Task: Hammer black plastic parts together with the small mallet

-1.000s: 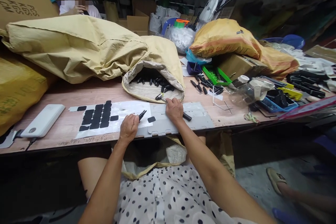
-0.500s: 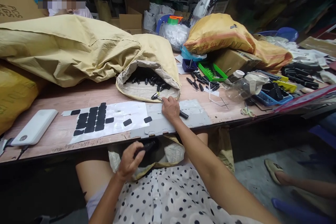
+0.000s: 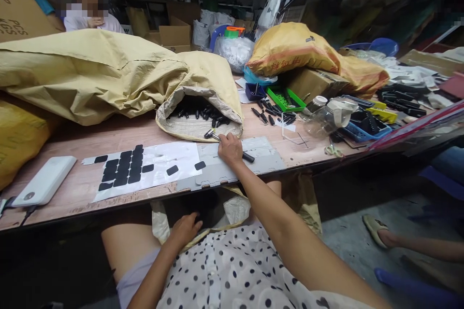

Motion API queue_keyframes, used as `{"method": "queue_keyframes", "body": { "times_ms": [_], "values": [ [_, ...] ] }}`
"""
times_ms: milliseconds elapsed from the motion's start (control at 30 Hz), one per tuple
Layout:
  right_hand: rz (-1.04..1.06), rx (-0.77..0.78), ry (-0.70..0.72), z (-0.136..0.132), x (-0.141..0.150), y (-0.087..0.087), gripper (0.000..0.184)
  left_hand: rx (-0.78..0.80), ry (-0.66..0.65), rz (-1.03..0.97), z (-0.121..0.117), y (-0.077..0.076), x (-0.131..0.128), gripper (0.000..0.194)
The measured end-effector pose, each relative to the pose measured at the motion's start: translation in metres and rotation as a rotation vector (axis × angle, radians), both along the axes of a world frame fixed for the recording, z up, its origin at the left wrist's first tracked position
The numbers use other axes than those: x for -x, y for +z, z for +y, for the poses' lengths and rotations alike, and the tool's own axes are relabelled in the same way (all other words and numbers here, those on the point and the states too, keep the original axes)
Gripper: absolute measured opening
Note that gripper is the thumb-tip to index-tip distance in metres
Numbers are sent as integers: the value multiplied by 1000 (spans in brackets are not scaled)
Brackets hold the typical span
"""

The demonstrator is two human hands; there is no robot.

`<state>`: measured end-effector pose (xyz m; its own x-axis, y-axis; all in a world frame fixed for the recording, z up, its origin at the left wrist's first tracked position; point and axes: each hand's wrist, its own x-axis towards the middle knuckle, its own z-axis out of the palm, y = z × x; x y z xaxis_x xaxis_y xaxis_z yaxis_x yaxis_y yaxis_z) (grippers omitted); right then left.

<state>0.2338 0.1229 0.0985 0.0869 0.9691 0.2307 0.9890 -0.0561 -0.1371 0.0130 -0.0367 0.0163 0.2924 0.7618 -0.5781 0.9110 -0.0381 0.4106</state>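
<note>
My right hand (image 3: 229, 149) is closed on a small tool with a metal head and black handle (image 3: 248, 157), resting on a grey card (image 3: 250, 166) at the table's front edge. My left hand (image 3: 185, 229) is below the table edge, at the mouth of an open sack on my lap (image 3: 232, 212); its fingers curl into the opening and I cannot see anything in them. A white sheet with several black pads (image 3: 125, 171) lies left of the card. A tan sack (image 3: 197, 106) lies open just behind my right hand, with several black parts inside.
A white power bank (image 3: 43, 181) lies at the left. Green tray (image 3: 286, 99), blue tray (image 3: 366, 128), clear jar (image 3: 322, 120) and loose black parts crowd the right side. Yellow sacks (image 3: 300, 48) lie behind. Another person (image 3: 90, 19) sits across; someone's foot (image 3: 377, 236) is on the floor.
My left hand left the sheet with a black part, dropped below the table edge and now reaches into the lap sack; the part is no longer seen. My right hand stayed put.
</note>
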Motion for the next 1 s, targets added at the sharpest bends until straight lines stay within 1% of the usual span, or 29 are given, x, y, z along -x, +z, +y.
{"method": "queue_keyframes", "body": {
  "times_ms": [67, 133, 167, 200, 233, 267, 333, 367, 400, 433, 467, 500, 533, 600, 667, 733, 800, 867, 933, 1000],
  "values": [
    [-5, -6, 9, 0, 0, 1, 33, 66, -101, -22, -6, -1, -5, 29],
    [-10, -12, 18, 0, 0, 2, 32, 96, -179, -27, -10, 1, -9, 27],
    [-10, -14, 25, -1, 0, 2, 32, 98, -201, -27, -11, 6, -10, 26],
    [-9, -16, 36, -1, 0, 2, 32, 90, -214, -35, -11, 14, -10, 25],
    [-8, -16, 52, -2, 0, 3, 31, 78, -225, -57, -9, 25, -10, 23],
    [-7, -15, 75, -3, 1, 3, 30, 70, -238, -96, -5, 39, -10, 22],
    [-8, -6, 126, -5, 2, 4, 27, 42, -264, -240, 11, 75, -12, 24],
    [-10, 1, 146, -6, 3, 5, 26, 21, -269, -336, 24, 94, -15, 27],
    [-11, 9, 158, -7, 4, 6, 25, -29, -255, -424, 40, 113, -20, 30],
    [-12, 17, 164, -7, 5, 7, 25, -111, -217, -491, 59, 129, -27, 33],
    [-11, 24, 164, -8, 5, 8, 25, -216, -158, -530, 81, 143, -36, 33],
    [-9, 29, 163, -8, 5, 8, 25, -321, -80, -540, 104, 154, -47, 30],
    [-6, 32, 161, -9, 5, 9, 25, -422, 18, -528, 129, 161, -59, 27],
    [0, 28, 164, -9, 5, 9, 24, -585, 211, -440, 176, 165, -84, 21],
    [4, 17, 170, -9, 4, 7, 23, -611, 354, -317, 215, 161, -106, 16],
    [9, 6, 177, -8, 3, 5, 22, -571, 421, -203, 241, 151, -124, 17],
    [17, -3, 181, -7, 2, 3, 21, -523, 433, -118, 256, 142, -135, 19],
    [24, -9, 184, -6, 2, 2, 21, -497, 427, -66, 264, 136, -140, 21],
    [27, -8, 184, -6, 2, 2, 21, -484, 429, -45, 269, 134, -140, 20],
    [27, -4, 183, -5, 2, 2, 21, -486, 441, -50, 268, 135, -133, 19]
  ]
}}
